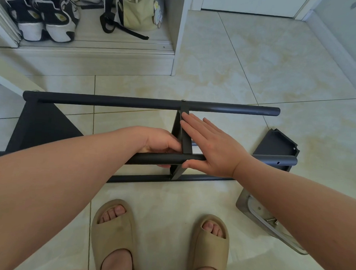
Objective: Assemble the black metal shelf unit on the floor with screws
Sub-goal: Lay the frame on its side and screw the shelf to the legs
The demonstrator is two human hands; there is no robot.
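The black metal shelf unit lies on its side on the tiled floor, its far tube (133, 102) running left to right. A black triangular shelf (41, 127) sits at its left end. A middle shelf panel (184, 139) stands on edge between the tubes. My left hand (162, 144) curls its fingers round the near tube (151, 158) beside that panel. My right hand (209, 144) lies flat with straight fingers against the panel's right face, thumb touching the near tube. A screw head (183, 100) shows on the far tube above the panel.
A loose black shelf panel (275, 144) lies at the right end. A clear tray (261, 215) with screws rests on the floor at right, partly under my right forearm. My feet in tan slippers (114, 230) stand close. A cabinet with shoes (41, 14) and a bag is behind.
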